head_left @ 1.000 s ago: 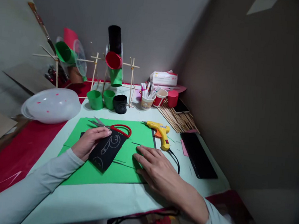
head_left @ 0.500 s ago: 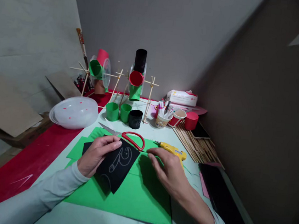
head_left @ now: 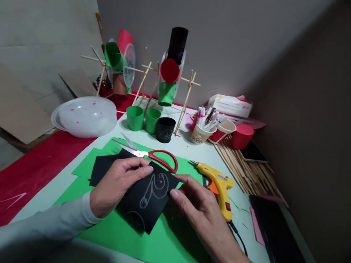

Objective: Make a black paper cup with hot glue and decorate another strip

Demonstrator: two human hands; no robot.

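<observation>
A piece of black paper [head_left: 153, 196] with pale drawn swirls is held up and tilted above the green sheets. My left hand [head_left: 123, 180] pinches its upper left edge between thumb and fingers. At the paper's right corner, my right hand [head_left: 199, 205] has its thumb in front and its index fingertip at the top edge, closed on it. Just beyond the paper lie open scissors with red handles [head_left: 163, 159]. A yellow glue gun [head_left: 216, 177] lies to the right of my right hand. More black paper [head_left: 101, 169] rests to the left on the green sheets [head_left: 182, 249].
Green cups [head_left: 135, 119] and a black cup [head_left: 165, 130] stand behind the scissors. Stick frames carry paper-cup wheels [head_left: 170, 70] at the back. A pen-filled cup [head_left: 202, 134], wooden sticks [head_left: 233, 167] and a glossy black object [head_left: 280, 238] are on the right; a white bowl [head_left: 86, 116] is left.
My right hand has come to the black paper's right corner and now grips it; before, it was apart from the paper. The camera view has shifted slightly.
</observation>
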